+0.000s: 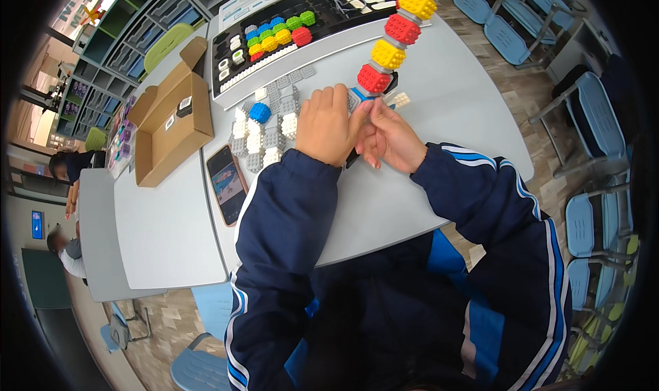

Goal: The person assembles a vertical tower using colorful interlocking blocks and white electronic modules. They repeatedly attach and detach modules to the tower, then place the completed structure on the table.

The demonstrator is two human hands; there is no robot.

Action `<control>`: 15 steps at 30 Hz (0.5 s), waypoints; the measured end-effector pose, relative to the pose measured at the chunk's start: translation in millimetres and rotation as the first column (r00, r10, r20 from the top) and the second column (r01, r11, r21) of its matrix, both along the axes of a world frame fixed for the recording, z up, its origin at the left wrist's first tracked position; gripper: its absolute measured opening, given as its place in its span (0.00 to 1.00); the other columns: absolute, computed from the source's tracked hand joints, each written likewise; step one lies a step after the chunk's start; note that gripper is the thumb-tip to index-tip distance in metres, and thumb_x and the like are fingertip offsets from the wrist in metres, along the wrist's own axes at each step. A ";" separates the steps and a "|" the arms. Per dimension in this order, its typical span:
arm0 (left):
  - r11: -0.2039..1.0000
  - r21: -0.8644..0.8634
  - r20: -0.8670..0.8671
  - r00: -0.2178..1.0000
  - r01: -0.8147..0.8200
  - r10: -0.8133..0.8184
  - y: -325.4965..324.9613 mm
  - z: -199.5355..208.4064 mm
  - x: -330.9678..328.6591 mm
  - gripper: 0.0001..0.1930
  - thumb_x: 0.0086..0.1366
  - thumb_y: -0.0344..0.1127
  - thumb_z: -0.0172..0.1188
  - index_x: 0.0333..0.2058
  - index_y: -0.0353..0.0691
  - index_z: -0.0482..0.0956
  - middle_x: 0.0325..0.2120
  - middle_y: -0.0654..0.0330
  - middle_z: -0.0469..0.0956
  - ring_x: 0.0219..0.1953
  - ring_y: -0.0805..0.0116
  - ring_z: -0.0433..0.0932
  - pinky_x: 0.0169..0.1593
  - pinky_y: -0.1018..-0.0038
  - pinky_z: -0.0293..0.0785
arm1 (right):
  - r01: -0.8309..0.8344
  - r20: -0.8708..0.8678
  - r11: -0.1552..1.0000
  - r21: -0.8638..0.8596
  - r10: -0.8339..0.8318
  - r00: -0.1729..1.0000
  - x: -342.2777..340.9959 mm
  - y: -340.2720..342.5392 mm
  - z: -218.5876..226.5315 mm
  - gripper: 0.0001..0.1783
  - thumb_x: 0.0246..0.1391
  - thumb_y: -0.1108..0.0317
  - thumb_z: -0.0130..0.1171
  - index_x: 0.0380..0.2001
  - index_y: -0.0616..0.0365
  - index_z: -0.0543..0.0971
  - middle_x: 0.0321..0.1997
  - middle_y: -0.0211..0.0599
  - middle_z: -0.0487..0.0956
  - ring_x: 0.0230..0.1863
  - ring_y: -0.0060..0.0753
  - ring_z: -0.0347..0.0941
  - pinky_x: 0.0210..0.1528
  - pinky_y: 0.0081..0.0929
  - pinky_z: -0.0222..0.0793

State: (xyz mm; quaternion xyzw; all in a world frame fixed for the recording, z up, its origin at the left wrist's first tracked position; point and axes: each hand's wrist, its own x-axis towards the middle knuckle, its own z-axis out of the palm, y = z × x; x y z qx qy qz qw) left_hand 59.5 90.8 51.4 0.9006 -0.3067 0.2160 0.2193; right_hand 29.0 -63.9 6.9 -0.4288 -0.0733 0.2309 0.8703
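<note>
A tower of studded building blocks (387, 53), red and yellow by turns with grey joints between, leans up and to the right over the table. At its foot are a blue-and-grey piece (361, 96) and some dark parts, partly covered by my fingers. My left hand (325, 125) is closed around this foot, its fingertips hidden behind the parts. From the right, my right hand (390, 136) pinches the same foot with bent fingers. Beside my left hand lie loose grey and white blocks (272, 138), with one blue block (259, 112) among them.
A black parts tray (223, 48) with coloured blocks stands at the back. An opened cardboard box (175, 134) sits to the left, and a phone (227, 186) lies near my left forearm. Blue chairs (596, 116) stand on the right; two people are at the far left.
</note>
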 end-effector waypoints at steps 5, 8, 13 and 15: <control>0.983 0.125 0.123 0.981 0.135 -0.150 10.1 2.2 10.9 0.17 0.63 0.45 0.57 0.27 0.36 0.68 0.22 0.50 0.70 0.26 0.50 0.70 0.29 0.59 0.65 | 0.027 0.008 0.999 0.029 -0.027 1.000 1.8 0.2 -10.2 0.18 0.66 0.46 0.38 0.42 0.48 0.63 0.24 0.36 0.74 0.15 0.27 0.69 0.16 0.22 0.62; 0.965 0.153 0.196 0.951 0.211 -0.239 15.4 0.9 19.3 0.14 0.64 0.39 0.55 0.25 0.35 0.68 0.19 0.51 0.68 0.23 0.50 0.69 0.27 0.59 0.64 | -0.005 0.012 0.997 0.082 0.004 1.000 0.7 1.1 -9.4 0.16 0.67 0.48 0.39 0.41 0.48 0.63 0.23 0.34 0.72 0.14 0.25 0.65 0.16 0.21 0.59; 0.944 -0.007 0.176 0.930 0.330 -0.323 14.3 4.6 19.3 0.12 0.66 0.33 0.48 0.24 0.35 0.70 0.18 0.51 0.67 0.24 0.50 0.69 0.28 0.61 0.64 | 0.043 0.014 0.990 0.134 -0.046 0.999 11.0 -5.6 -15.5 0.15 0.67 0.49 0.38 0.40 0.49 0.64 0.23 0.33 0.71 0.14 0.23 0.64 0.16 0.19 0.58; 0.950 -0.091 0.097 0.952 0.300 -0.291 15.9 2.2 12.2 0.16 0.69 0.36 0.43 0.24 0.35 0.71 0.18 0.53 0.67 0.23 0.54 0.68 0.29 0.64 0.64 | 0.062 0.013 0.991 0.118 -0.064 0.998 10.3 -2.0 -16.2 0.16 0.67 0.49 0.38 0.40 0.49 0.64 0.24 0.33 0.72 0.15 0.23 0.65 0.17 0.18 0.59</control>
